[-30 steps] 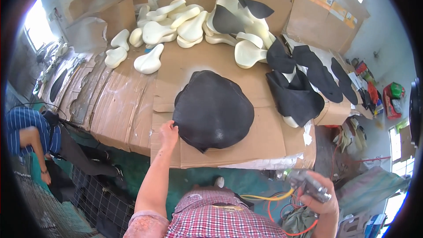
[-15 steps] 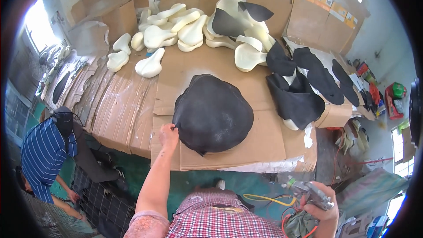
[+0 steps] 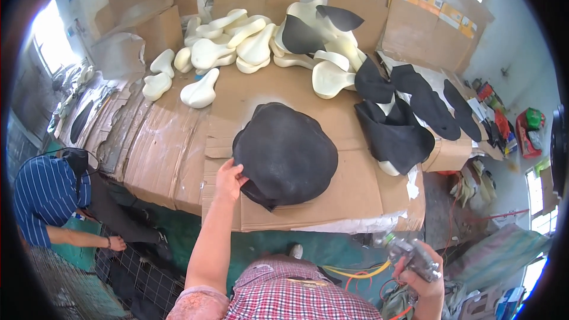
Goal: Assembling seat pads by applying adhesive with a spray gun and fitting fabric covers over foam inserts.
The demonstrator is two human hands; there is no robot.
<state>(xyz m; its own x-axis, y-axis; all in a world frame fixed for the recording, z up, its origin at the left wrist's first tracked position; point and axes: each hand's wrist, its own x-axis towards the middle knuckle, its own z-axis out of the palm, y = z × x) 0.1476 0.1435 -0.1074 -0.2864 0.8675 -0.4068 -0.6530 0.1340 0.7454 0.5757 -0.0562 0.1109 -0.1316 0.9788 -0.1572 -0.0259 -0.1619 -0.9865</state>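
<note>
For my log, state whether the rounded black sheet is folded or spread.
Spread: the rounded black sheet shows a broad face; underside hidden.

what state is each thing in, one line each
black round sheet: spread out on cardboard
left hand: touching the sheet's left edge
spray gun: gripped by right hand
cream saddle-shaped pieces: mostly heaped
black cover at right: bent, over a cream piece

A co-worker [image 3: 80, 194] in a striped blue shirt [image 3: 41, 192] bends near wire mesh [image 3: 155, 281]; a window [image 3: 53, 32] glows left, a red bag [image 3: 523, 142] sits right.
</note>
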